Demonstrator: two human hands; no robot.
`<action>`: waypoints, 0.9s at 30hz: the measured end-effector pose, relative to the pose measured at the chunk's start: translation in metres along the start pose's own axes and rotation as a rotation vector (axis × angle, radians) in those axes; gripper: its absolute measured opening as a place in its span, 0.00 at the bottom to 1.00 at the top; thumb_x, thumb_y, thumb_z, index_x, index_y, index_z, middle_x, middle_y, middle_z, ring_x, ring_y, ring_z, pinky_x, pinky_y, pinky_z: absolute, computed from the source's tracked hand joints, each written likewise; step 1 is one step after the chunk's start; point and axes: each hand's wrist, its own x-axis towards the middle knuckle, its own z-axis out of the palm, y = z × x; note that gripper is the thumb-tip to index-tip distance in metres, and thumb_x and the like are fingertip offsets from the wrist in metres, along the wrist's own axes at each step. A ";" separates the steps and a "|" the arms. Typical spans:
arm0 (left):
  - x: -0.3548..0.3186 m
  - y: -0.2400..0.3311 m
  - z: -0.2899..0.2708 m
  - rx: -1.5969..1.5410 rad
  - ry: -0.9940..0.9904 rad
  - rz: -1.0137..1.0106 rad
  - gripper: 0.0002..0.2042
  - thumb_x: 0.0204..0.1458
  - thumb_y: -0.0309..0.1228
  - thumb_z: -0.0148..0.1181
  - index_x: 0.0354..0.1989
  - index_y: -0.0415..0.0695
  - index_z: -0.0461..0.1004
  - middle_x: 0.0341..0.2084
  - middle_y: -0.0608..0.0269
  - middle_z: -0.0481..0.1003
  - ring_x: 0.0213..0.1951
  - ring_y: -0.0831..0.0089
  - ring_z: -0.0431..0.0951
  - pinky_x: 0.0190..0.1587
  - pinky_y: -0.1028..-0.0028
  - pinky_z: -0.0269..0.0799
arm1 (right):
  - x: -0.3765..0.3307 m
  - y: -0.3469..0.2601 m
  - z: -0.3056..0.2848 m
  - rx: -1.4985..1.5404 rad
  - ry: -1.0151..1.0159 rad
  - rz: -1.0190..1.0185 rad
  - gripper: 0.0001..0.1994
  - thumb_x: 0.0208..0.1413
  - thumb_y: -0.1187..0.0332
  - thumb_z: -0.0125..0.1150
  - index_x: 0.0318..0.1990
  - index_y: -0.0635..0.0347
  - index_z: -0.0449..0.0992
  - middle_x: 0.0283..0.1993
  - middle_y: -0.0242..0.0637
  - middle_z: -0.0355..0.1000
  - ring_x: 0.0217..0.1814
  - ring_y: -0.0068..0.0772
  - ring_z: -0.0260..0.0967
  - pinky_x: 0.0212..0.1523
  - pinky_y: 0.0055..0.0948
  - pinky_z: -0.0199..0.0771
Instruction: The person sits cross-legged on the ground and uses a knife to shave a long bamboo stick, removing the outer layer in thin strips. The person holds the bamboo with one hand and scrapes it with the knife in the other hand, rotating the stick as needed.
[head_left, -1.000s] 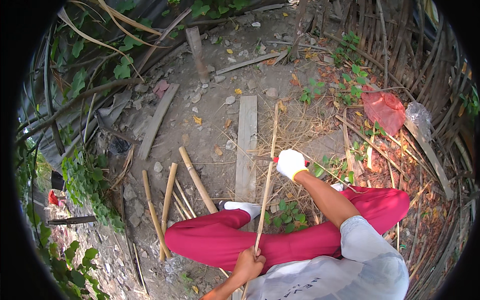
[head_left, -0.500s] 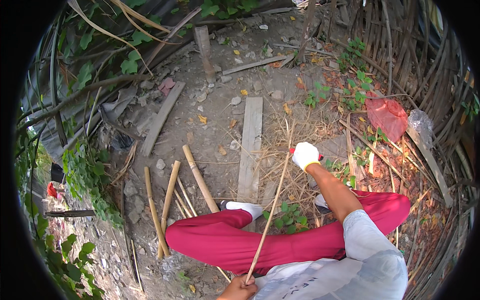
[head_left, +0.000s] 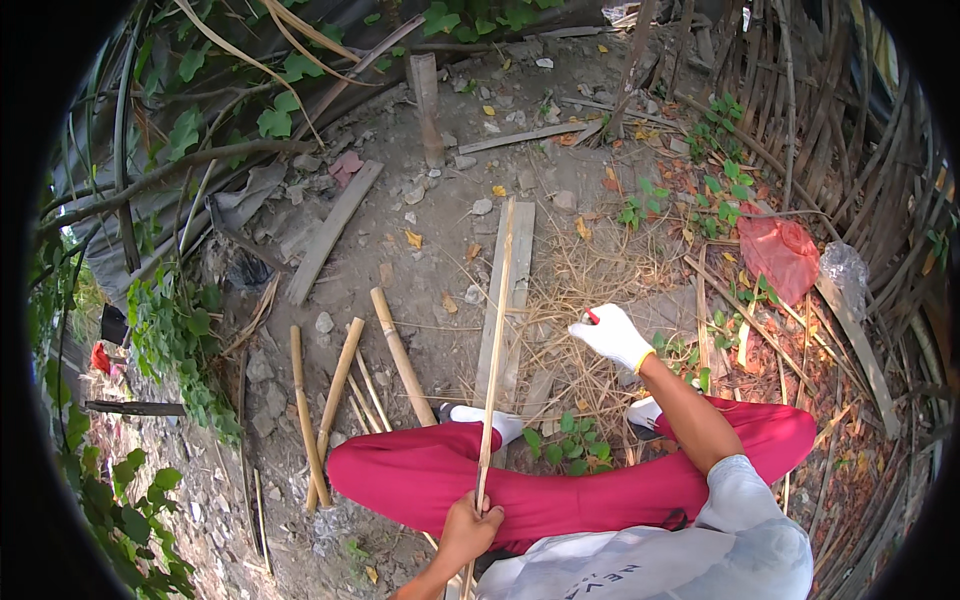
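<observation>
Bamboo poles lie beside a flat plank, with a red bag near the fence.

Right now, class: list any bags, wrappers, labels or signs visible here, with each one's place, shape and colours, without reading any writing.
Red plastic bag: crumpled, on the ground at far right.
Clear plastic bag: bunched, shiny grey-white, just right of the red one.
No signs or screens in view.
</observation>
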 end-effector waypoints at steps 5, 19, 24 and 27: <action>0.055 0.016 0.027 0.115 0.109 0.173 0.11 0.51 0.31 0.63 0.27 0.39 0.68 0.16 0.55 0.71 0.19 0.63 0.72 0.27 0.63 0.68 | -0.047 -0.074 0.031 -0.317 -0.085 -0.186 0.17 0.53 0.53 0.56 0.28 0.58 0.81 0.31 0.51 0.78 0.36 0.59 0.77 0.41 0.50 0.77; 0.088 0.032 0.046 0.110 -0.021 0.188 0.09 0.51 0.30 0.59 0.29 0.35 0.71 0.19 0.45 0.74 0.26 0.49 0.78 0.34 0.58 0.73 | -0.058 -0.078 0.061 -0.453 -0.247 -0.153 0.12 0.46 0.63 0.58 0.30 0.60 0.84 0.30 0.53 0.79 0.36 0.55 0.80 0.40 0.47 0.80; 0.068 0.035 0.054 0.228 -0.066 0.155 0.09 0.50 0.29 0.58 0.33 0.34 0.71 0.22 0.41 0.76 0.31 0.42 0.79 0.38 0.55 0.74 | -0.049 -0.047 0.060 -0.461 -0.188 -0.141 0.13 0.47 0.58 0.59 0.26 0.58 0.83 0.27 0.52 0.77 0.32 0.57 0.78 0.36 0.49 0.78; 0.070 0.036 0.055 0.213 -0.054 0.151 0.09 0.50 0.28 0.58 0.33 0.34 0.72 0.23 0.40 0.76 0.32 0.41 0.79 0.38 0.54 0.74 | -0.055 -0.045 0.055 -0.431 -0.248 -0.088 0.13 0.48 0.58 0.61 0.26 0.57 0.83 0.28 0.51 0.78 0.34 0.56 0.79 0.38 0.49 0.79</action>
